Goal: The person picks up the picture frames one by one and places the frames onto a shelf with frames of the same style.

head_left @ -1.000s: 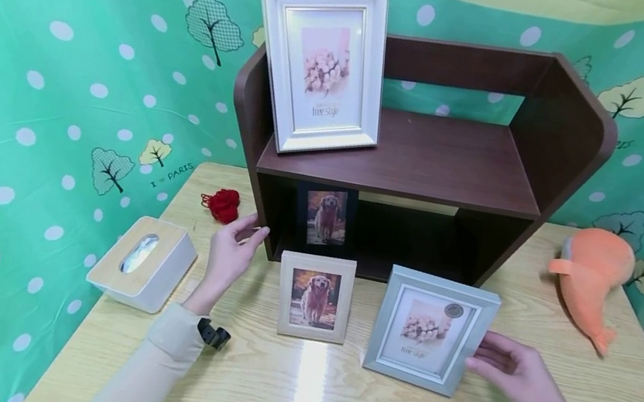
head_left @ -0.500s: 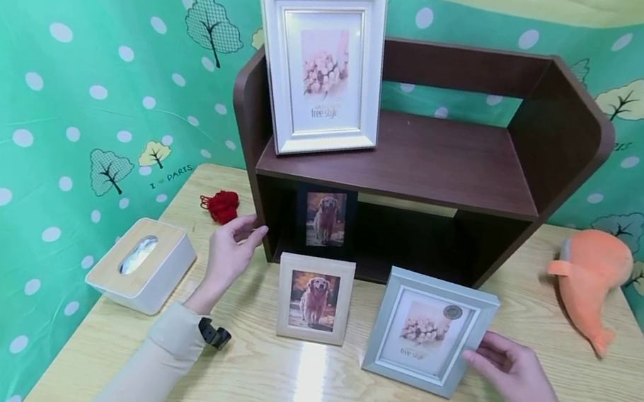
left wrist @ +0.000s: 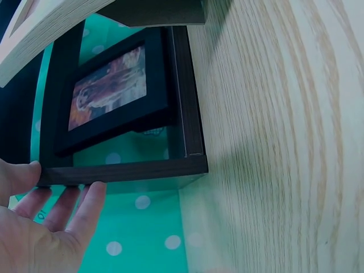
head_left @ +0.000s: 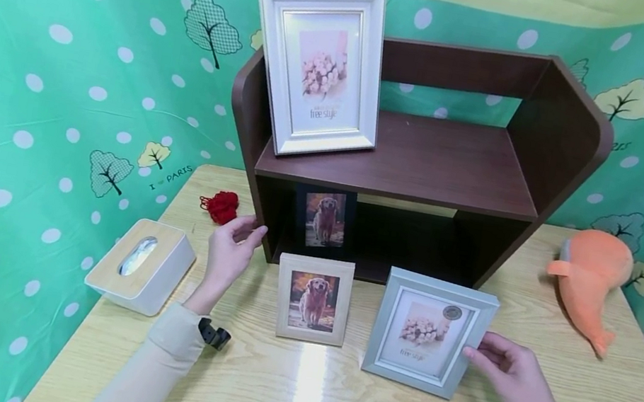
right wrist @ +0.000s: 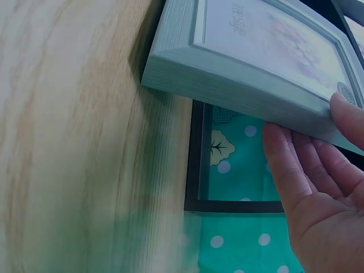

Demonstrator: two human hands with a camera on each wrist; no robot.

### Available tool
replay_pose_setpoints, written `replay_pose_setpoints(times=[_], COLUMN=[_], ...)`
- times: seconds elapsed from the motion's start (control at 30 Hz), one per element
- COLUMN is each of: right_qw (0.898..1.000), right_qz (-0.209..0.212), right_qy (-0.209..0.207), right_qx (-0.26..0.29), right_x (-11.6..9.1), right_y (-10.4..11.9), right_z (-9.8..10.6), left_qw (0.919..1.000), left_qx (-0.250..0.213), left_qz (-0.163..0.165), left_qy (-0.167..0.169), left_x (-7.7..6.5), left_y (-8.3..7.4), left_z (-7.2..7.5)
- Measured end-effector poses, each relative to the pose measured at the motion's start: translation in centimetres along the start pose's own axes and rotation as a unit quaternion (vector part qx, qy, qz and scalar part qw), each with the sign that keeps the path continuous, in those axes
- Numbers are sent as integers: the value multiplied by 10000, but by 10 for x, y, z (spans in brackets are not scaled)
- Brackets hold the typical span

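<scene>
In the head view, a blue-grey picture frame [head_left: 473,314] stands on the table, leaning slightly back. My right hand [head_left: 510,378] holds its right edge, thumb on the front and fingers behind. On the other side, my left hand [head_left: 228,256] grips the front edge of the left side panel of a dark brown shelf [head_left: 456,171]. The left wrist view shows that thumb and the fingers [left wrist: 85,213] on either side of the panel edge. A cream picture frame [head_left: 279,294] with a dog picture stands between the hands.
A white picture frame [head_left: 375,81] leans on the upper shelf; a black one [head_left: 347,223] stands in the lower compartment. On the left are a tissue box [head_left: 153,293] and red yarn [head_left: 222,206]. An orange plush toy [head_left: 595,267] lies right on the wooden table [head_left: 236,394].
The right wrist has shifted slightly left, with the hand still at the blue-grey picture frame. The left hand and the picture frames have stayed in place.
</scene>
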State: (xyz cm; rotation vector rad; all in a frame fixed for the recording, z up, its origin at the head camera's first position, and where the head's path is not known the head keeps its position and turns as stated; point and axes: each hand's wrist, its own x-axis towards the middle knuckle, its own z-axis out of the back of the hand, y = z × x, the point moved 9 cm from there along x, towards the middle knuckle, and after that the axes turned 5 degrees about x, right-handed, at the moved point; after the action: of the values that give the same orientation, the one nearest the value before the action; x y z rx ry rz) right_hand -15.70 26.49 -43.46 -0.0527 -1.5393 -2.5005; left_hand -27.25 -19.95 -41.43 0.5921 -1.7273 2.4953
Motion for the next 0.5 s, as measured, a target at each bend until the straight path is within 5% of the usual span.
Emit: replay_pose_setpoints(times=[0.5], right_qw=[9998], right_qz=[12], right_qy=[-78], right_qx=[-181], right_x=[-1], right_y=[3], right_z=[2], left_qw=[10000], left_qx=[-44], left_qz=[52], left_qy=[-9], left_x=[-1], left_y=[0], left_z=[-1])
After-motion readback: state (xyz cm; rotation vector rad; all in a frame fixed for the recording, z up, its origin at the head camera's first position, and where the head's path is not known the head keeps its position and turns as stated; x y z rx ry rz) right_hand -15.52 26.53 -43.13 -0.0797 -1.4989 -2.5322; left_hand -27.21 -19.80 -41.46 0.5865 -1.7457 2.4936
